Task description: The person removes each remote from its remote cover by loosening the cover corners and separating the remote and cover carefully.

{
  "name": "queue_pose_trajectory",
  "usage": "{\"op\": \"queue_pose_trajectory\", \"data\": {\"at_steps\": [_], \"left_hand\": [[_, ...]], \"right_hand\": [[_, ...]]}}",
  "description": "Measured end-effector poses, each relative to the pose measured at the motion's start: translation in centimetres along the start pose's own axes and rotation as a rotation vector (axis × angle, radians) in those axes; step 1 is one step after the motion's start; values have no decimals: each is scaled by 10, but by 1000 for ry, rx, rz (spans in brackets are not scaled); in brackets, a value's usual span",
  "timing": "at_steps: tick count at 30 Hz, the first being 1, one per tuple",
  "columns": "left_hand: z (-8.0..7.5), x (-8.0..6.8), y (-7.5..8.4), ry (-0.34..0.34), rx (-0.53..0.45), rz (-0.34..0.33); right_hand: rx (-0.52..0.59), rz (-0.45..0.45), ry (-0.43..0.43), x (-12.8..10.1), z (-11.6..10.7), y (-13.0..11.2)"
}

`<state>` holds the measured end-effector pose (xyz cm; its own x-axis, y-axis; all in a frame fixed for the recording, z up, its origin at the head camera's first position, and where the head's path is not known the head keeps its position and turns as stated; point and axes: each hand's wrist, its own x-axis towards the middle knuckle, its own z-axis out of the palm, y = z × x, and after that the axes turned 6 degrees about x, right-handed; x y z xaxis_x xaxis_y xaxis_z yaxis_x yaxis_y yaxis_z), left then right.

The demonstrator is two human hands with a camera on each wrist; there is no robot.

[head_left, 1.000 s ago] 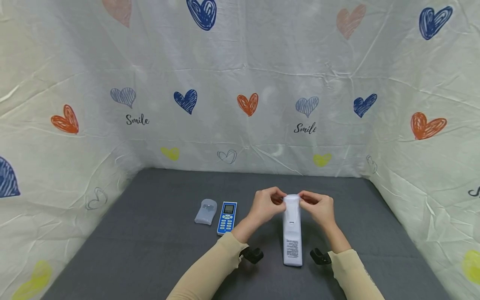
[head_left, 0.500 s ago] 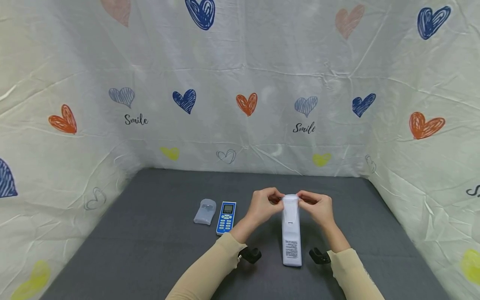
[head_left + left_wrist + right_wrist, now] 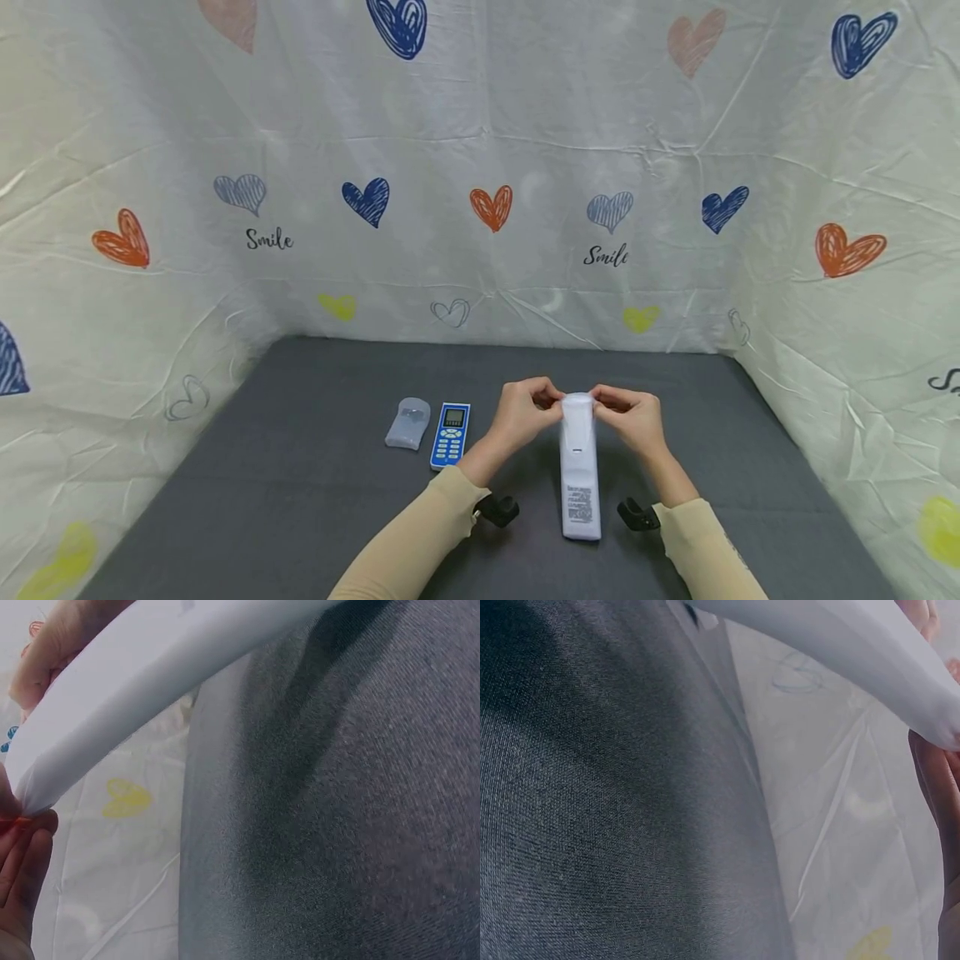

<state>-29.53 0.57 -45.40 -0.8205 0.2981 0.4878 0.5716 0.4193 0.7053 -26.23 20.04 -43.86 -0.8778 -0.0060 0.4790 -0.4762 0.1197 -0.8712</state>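
nearest the viewer, two beige sleeves reach in over the dark grey bench, each with a small black wrist mount beside it. between the forearms a long white remote runs away from the viewer, back side up with a printed label near its close end, that end low over the bench; whether it touches the cloth cannot be told. at the far end of the remote the left hand and the right hand meet, fingers of both curled and pinching the tip from either side, a thin clear-white cover stretched there. in the left wrist view the white body slants across the top of the frame above the bench, casting a shadow, and fingertips press at its corner. to the left of the left hand, well apart from the white remote, a blue remote with a small screen lies flat, face up, and just beside it on its left lies a translucent sleeve. nothing lies between these two and the hands. beyond, the bench ends at a creased white sheet printed with hearts and the word "smile", which walls the back and both sides.
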Motion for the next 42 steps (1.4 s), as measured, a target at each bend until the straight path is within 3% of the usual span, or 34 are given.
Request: {"op": "queue_pose_trajectory", "data": {"at_steps": [7,18,29,35,42], "left_hand": [[-2,1,-1,-23,13,-44],[-8,2,-5,-52,-58,-110],[-11,4,-6,-36,-157,-187],[-12,8,-5,-41,-272,-222],[-15,13,3,-51,-342,-211]], "right_hand": [[-3,-2,-12,0,1,2],[56,-27,-34,-1,4,8],[61,-72,-45,-2,5,7],[120,-69,-41,-1,5,5],[165,-43,0,2,3,-1]]}}
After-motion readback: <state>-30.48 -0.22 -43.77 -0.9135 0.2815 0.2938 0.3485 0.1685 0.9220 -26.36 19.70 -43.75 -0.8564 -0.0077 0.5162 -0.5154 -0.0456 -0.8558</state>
